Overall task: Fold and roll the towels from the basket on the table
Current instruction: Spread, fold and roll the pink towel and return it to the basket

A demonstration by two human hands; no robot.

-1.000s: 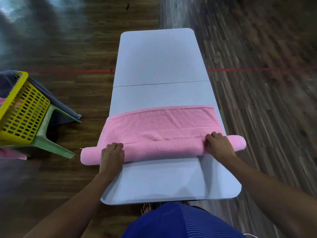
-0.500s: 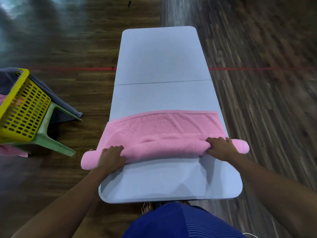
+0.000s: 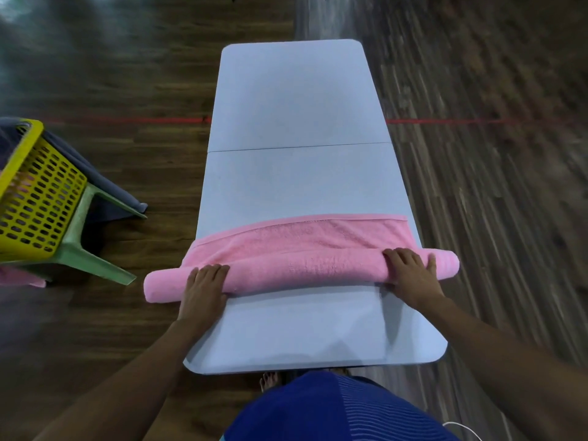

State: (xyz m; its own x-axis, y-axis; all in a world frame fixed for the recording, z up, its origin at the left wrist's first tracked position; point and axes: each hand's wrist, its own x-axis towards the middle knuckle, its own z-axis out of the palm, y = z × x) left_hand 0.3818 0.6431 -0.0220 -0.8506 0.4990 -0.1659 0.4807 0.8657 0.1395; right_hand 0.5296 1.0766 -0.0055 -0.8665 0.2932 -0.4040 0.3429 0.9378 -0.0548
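Observation:
A pink towel [image 3: 302, 265] lies across the near half of the pale grey table [image 3: 296, 100]. Its near part is wound into a thick roll that overhangs both table sides. A flat strip of towel still lies beyond the roll. My left hand [image 3: 203, 288] rests on the roll near its left end, fingers laid over the top. Near the right end, my right hand [image 3: 412, 278] presses on the roll with spread fingers. The yellow basket [image 3: 35, 198] sits at the left edge of view.
The basket stands on a green plastic stool [image 3: 86, 249] on the wooden floor, left of the table. A grey towel [image 3: 95, 186] hangs out behind it and some pink cloth [image 3: 19, 278] shows below. A red line crosses the floor.
Both hands have pushed the roll a little further away from me. The roll has grown thicker and the flat strip beyond it narrower. The fingers now lie flatter on the roll.

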